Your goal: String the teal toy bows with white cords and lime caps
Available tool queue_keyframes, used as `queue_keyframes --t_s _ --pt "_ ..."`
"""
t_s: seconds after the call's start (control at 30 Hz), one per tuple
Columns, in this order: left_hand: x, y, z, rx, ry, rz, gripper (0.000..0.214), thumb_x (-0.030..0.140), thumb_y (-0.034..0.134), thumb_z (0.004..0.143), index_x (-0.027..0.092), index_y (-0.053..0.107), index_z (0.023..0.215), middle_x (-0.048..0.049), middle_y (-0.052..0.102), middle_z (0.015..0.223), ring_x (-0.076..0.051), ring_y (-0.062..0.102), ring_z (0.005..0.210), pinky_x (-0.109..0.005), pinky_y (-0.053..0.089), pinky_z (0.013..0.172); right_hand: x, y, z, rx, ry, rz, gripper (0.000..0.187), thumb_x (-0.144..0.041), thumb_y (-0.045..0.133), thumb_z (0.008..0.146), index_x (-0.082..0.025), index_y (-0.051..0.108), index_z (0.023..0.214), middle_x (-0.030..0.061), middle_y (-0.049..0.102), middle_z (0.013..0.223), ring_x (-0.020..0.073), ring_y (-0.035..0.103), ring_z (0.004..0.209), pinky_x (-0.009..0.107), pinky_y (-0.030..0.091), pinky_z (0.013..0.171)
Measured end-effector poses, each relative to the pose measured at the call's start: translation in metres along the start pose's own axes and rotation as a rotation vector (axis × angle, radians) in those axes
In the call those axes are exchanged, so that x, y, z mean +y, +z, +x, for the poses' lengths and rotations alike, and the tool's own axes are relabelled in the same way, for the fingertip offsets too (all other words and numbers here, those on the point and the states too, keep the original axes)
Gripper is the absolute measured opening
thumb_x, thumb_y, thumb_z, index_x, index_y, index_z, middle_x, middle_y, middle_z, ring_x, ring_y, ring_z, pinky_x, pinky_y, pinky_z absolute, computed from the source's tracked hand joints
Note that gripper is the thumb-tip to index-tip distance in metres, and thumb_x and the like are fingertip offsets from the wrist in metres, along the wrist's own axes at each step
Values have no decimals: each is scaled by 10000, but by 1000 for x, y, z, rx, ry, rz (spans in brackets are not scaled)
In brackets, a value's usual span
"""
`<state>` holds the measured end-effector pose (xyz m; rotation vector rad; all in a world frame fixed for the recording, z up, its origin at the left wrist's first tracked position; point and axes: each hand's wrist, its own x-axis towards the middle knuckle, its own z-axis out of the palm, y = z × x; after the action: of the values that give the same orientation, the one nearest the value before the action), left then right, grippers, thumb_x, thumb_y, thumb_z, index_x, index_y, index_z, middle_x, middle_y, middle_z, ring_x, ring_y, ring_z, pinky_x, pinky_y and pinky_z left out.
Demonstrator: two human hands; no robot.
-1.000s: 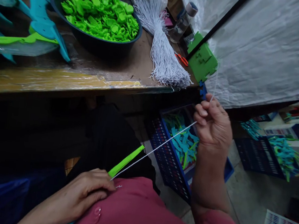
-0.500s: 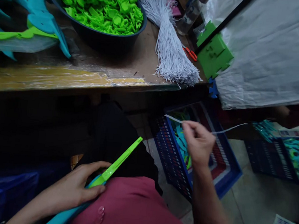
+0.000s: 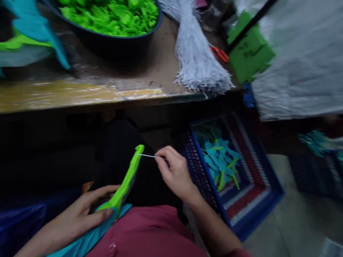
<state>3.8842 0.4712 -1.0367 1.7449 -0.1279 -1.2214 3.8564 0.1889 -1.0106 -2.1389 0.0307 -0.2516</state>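
Note:
My left hand (image 3: 82,217) grips a green and teal foam piece (image 3: 123,188) over my lap, its green strip pointing up. My right hand (image 3: 175,171) pinches a thin white string (image 3: 146,155) whose end meets the tip of the green strip. Both hands are below the table edge, in front of my red shirt.
On the wooden table (image 3: 71,94) stand a dark bowl of green foam bits (image 3: 107,1), a bundle of white strings (image 3: 196,62), teal and green foam shapes (image 3: 20,29), orange scissors (image 3: 219,54). A blue crate (image 3: 258,201) with teal pieces sits on the floor at right.
My right hand has come down and left from beside the crate, bringing the string end to the tip of the green strip. The left hand has tilted the foam piece more upright.

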Motion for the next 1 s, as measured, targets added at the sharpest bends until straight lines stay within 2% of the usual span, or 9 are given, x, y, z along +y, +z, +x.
queue_keyframes --t_s 0.2,0.33,0.47,0.57,0.67,0.8,1.0 --pt "-22 -9 16 -48 -15 81 651 584 778 724 301 716 1307 -66 724 1321 -368 636 1277 -428 531 1066 8 12 0 -18 60 -86 99 -138 635 941 -171 690 865 -13 638 798 107 583 704 225 410 649" --pt "-17 -7 18 -29 0 71 630 586 788 707 308 738 1271 -58 739 1292 -371 652 1255 -406 565 1022 13 15 -5 -102 82 -96 75 -162 722 923 -162 728 849 -15 702 800 98 622 695 214 413 645" --pt "-14 -3 14 -26 1 60 641 591 779 707 301 734 1276 -60 727 1317 -371 637 1276 -408 564 1026 18 15 -7 -160 82 -105 70 -198 697 957 -178 759 933 -5 764 870 113 693 765 208 459 709" --pt "-16 1 13 8 -8 51 666 622 742 725 282 720 1298 -73 702 1358 -367 629 1286 -414 545 1054 18 13 -5 -103 42 -50 108 -189 643 981 -179 741 938 0 755 872 113 687 771 209 469 716" --pt "-13 5 12 24 -22 37 685 636 707 745 263 702 1320 -83 695 1367 -363 627 1288 -424 525 1078 12 12 0 -7 -16 -18 154 -185 586 988 -170 691 876 11 682 834 111 626 731 217 449 663" --pt "-1 9 9 -13 -37 -12 679 563 720 762 231 667 1352 -100 677 1385 -362 600 1311 -445 480 1123 3 13 7 54 -7 -57 169 -154 527 974 -180 625 839 -1 593 789 99 549 660 228 408 596" --pt "8 7 8 -129 -29 -113 702 503 691 795 187 583 1412 -121 623 1439 -342 549 1348 -426 424 1153 5 20 16 54 -77 -95 156 -160 531 983 -187 610 853 -3 591 780 102 563 656 238 423 600"
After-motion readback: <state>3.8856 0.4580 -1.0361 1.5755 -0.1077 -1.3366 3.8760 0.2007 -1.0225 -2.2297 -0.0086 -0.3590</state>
